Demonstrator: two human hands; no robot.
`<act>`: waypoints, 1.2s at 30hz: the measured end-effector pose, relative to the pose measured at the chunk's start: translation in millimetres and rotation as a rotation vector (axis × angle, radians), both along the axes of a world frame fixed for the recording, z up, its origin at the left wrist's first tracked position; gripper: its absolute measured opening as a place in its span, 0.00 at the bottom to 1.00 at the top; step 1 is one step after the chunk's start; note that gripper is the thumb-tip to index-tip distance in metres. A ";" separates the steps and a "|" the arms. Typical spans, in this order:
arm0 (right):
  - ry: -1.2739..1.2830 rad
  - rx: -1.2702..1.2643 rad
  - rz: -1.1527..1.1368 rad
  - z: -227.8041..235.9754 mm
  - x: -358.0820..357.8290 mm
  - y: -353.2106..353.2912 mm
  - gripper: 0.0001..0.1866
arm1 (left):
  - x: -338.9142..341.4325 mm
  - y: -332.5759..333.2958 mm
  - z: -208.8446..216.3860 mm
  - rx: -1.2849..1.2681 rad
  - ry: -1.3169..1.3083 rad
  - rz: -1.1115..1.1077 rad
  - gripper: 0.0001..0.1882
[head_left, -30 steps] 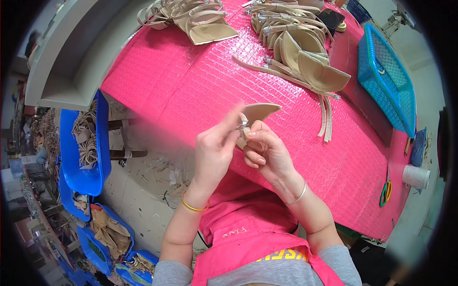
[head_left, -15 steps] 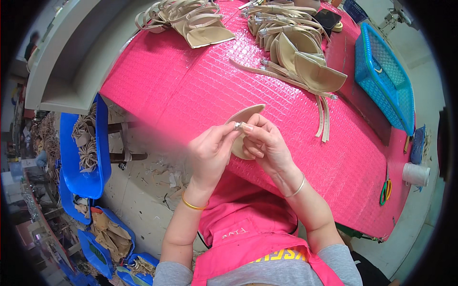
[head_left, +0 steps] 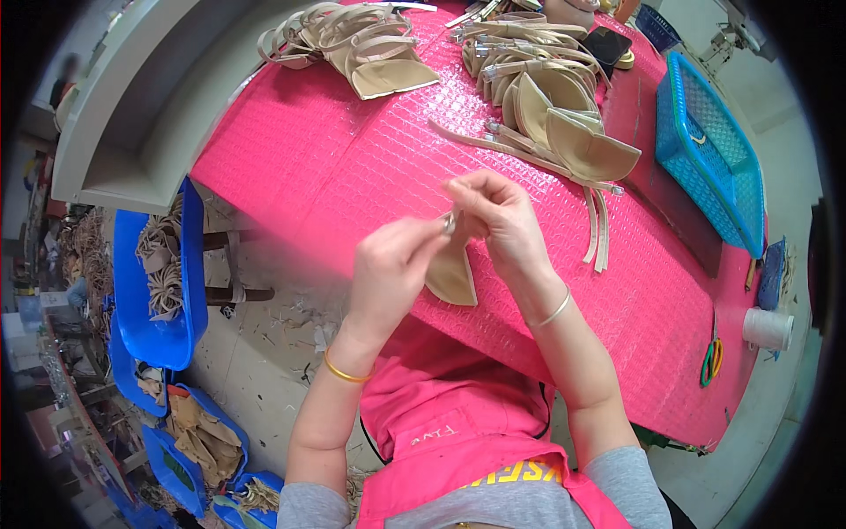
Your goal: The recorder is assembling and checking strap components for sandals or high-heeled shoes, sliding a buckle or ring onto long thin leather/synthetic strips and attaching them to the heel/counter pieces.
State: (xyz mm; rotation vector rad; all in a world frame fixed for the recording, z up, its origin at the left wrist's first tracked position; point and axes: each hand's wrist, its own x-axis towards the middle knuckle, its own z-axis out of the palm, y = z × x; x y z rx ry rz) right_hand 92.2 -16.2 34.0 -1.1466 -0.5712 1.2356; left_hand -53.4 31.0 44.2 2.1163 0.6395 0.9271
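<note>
Over the near edge of the pink table, my left hand (head_left: 392,269) pinches a small shiny metal buckle (head_left: 449,224) between thumb and fingertips. My right hand (head_left: 504,220) is closed just above and to the right of it, thumb and forefinger together; whatever lies in that pinch is too small and blurred to make out. A beige shoe upper piece (head_left: 454,279) with a pale edge hangs below and between the hands, partly hidden by the fingers.
Beige strapped uppers lie in a left pile (head_left: 392,75) and a right pile (head_left: 590,150) farther back. On the right are a turquoise basket (head_left: 670,141), scissors (head_left: 711,360) and a white thread spool (head_left: 767,329). Blue bins (head_left: 185,300) stand at the left.
My right hand has risen slightly and pulled up from the buckle, its fingers now higher. The left hand stays near the same place, and the beige piece has turned and hangs lower.
</note>
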 end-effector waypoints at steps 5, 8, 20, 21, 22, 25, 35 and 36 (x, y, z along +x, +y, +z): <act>-1.178 0.465 -0.155 -16.0 13.3 21.9 0.15 | 13.0 54.2 9.9 -0.063 0.044 -0.112 0.11; -0.906 0.123 -0.125 -11.1 21.7 62.2 0.12 | 41.7 67.4 22.6 0.552 0.020 0.406 0.15; -1.609 0.117 -0.327 24.6 76.1 4.4 0.09 | 80.4 113.5 -29.2 0.528 0.422 0.330 0.10; -1.897 0.043 -0.450 30.7 90.1 -10.5 0.12 | 83.5 95.3 -24.9 0.503 0.333 0.255 0.10; -1.939 -0.161 -0.503 29.8 105.1 -22.0 0.14 | 87.9 73.1 -26.8 0.340 0.239 0.113 0.10; -1.647 -0.302 -0.277 25.4 142.3 -46.6 0.09 | 101.4 13.2 -36.1 -0.586 0.366 -0.408 0.15; -0.903 -0.343 0.076 22.4 38.8 -119.0 0.07 | 72.9 -23.8 -45.3 -1.065 -0.199 -0.372 0.10; -1.035 -0.277 -0.010 29.1 37.9 -119.3 0.07 | 64.8 -19.3 -45.3 -0.979 -0.079 -0.376 0.09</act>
